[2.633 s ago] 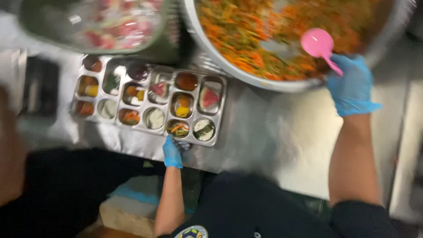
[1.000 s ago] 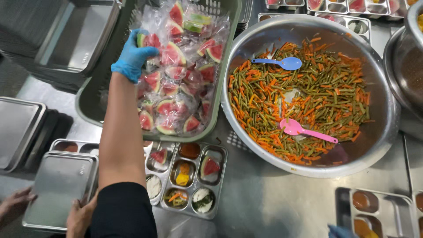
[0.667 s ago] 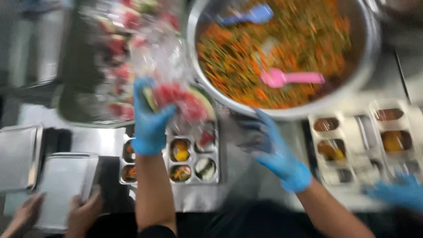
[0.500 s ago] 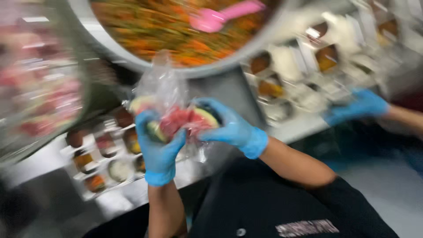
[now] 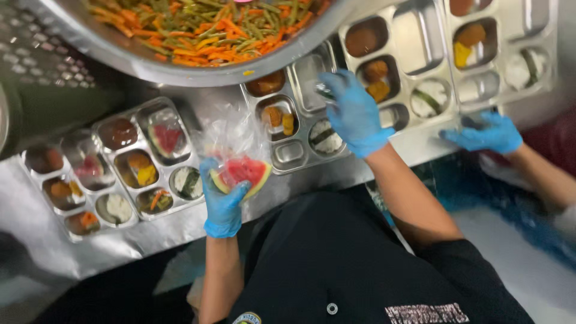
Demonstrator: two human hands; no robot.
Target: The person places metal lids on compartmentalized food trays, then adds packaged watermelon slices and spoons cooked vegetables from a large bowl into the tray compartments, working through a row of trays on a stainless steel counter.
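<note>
- The left hand (image 5: 223, 201), which a second earlier was reaching up into the basket of bagged fruit, had come down to the desk (image 5: 150, 237) edge and was closed around a watermelon slice (image 5: 243, 173) with its clear plastic bag (image 5: 231, 137) bunched above it.
- The right hand (image 5: 355, 114), which half a second earlier was helping cradle the bag, had moved out over the middle tray (image 5: 294, 105), fingers curled down on something small; I could not tell what it pinched.
- By my judgement, one slice was out of the basket and ready for a tray compartment.
- Trays counted: two at the left, one (image 5: 153, 156) already holding watermelon, the middle tray, and two at the right (image 5: 420, 66).
- One big bowl (image 5: 198, 36) of beans and carrots stood above.
- One other person's gloved hand (image 5: 487, 135) rested at the desk edge, right.
</note>
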